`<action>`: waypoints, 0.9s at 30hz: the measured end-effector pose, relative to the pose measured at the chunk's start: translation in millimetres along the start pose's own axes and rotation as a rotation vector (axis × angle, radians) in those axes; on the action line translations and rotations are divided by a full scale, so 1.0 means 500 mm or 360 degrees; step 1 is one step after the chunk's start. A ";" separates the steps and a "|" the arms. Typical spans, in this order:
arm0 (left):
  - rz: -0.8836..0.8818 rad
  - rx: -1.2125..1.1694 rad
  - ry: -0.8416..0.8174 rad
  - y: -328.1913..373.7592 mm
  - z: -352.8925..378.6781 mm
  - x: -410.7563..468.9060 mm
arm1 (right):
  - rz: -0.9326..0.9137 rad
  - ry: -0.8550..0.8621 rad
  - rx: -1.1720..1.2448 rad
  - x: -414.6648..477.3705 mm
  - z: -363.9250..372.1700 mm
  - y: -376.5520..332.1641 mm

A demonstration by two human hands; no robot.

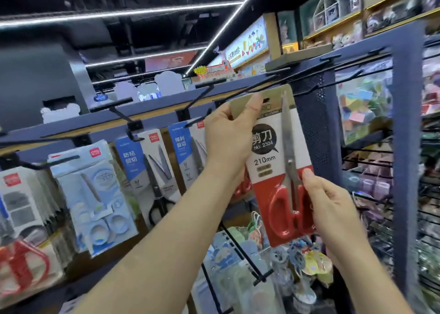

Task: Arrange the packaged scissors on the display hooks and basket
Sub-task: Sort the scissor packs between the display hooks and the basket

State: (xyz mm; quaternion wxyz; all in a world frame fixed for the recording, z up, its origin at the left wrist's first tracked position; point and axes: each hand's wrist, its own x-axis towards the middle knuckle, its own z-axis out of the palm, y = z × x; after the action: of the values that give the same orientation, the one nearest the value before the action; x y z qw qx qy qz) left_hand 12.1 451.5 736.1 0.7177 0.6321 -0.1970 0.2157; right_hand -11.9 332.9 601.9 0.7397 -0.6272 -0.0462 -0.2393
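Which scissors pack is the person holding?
The red-and-white pack marked 210mm: the left hand grips its top, the right hand its bottom corner. The blue-topped packs hang on hooks.

The head-worn wide-angle camera sits close to the display rack (pixel 404 123), facing forward and tilted up, so the top rail (pixel 157 110) slants from the left edge up to the right under the ceiling lights (pixel 119 13). Both forearms (pixel 166 230) enter from the bottom edge, left hand (pixel 228 137) and right hand (pixel 333 209) holding the packaged scissors (pixel 273 151) just right of centre.
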 end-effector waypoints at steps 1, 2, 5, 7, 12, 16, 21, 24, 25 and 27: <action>0.0030 0.0044 0.0010 -0.002 0.003 0.007 | 0.0000 0.0005 -0.0005 0.006 0.000 -0.001; 0.0051 0.0074 0.0013 -0.005 0.005 0.012 | 0.0008 0.0014 -0.0015 0.010 0.001 -0.001; 0.0045 0.0082 -0.0022 -0.011 0.015 0.025 | 0.0029 0.0027 -0.0008 0.017 0.004 0.000; 0.0014 0.0133 -0.0017 -0.012 0.024 0.034 | 0.0068 0.0034 0.0022 0.022 0.003 0.004; -0.0063 0.0324 0.0030 -0.029 0.019 0.053 | 0.0173 -0.0069 0.0010 0.034 0.008 0.015; -0.0098 0.0550 -0.0140 -0.038 -0.009 0.025 | 0.0289 -0.0083 0.0046 0.049 0.018 0.012; 0.0117 0.0882 -0.0354 -0.093 -0.086 -0.057 | 0.0273 -0.0041 0.0026 0.080 0.037 0.016; 0.0156 0.1110 -0.0181 -0.130 -0.107 -0.035 | 0.0238 -0.0128 -0.0038 0.097 0.046 0.024; 0.0130 0.1125 -0.0117 -0.137 -0.110 -0.023 | 0.0274 -0.0229 -0.0058 0.100 0.044 0.028; 0.0046 0.1148 -0.0034 -0.151 -0.117 0.002 | 0.0354 -0.0410 -0.0053 0.104 0.038 0.035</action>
State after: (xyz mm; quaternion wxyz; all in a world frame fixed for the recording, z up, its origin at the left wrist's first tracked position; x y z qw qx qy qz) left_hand 55.7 501.5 667.3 0.4434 0.8440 -0.1245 0.2748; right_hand 45.4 337.5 609.3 0.7390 -0.6662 -0.0670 -0.0744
